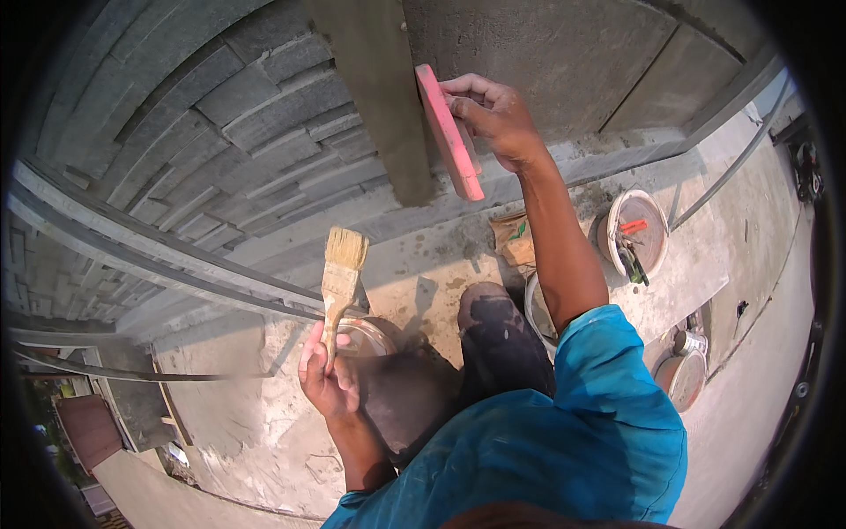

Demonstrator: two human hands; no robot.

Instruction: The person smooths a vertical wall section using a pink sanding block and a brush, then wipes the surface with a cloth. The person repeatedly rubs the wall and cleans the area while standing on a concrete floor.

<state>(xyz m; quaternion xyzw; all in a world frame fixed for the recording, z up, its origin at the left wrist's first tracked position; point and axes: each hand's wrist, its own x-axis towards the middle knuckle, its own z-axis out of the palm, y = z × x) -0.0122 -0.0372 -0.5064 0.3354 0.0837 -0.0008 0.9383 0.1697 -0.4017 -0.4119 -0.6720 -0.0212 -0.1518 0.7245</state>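
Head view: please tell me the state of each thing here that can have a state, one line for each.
Pink float: held by the right hand, pressed edge-on against the grey plaster strip.
Paintbrush: held upright in the left hand, bristles up.
White bucket: open, tools inside.
Metal pot: open, standing on the ledge.

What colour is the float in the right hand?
Pink-red float, held by the right hand; head view.

Right hand (495, 115) raised on an outstretched arm, fingers clasped; left hand (324, 375) low, fingers curled shut, forearm bent.
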